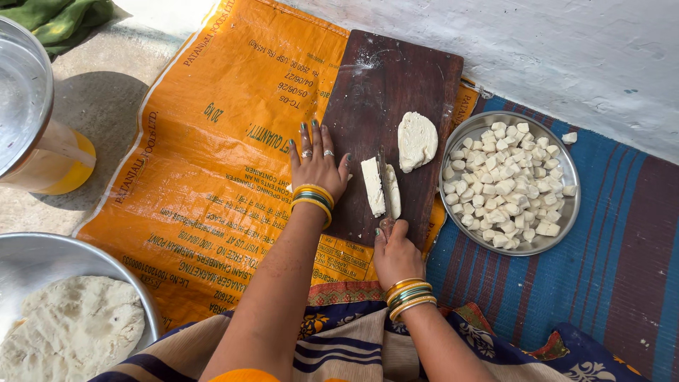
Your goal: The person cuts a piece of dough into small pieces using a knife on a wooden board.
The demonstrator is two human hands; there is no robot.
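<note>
Paneer slab sits on dark wooden cutting board; right hand clenched on knife slicing it, left hand released, flat on board. Steel plate of cubes beside it.

Two hands, one board, three white slabs.

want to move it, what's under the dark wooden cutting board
The cutting board lies mostly on an orange printed sack, its right edge near a blue striped mat. What lies directly beneath the board is covered.
</note>
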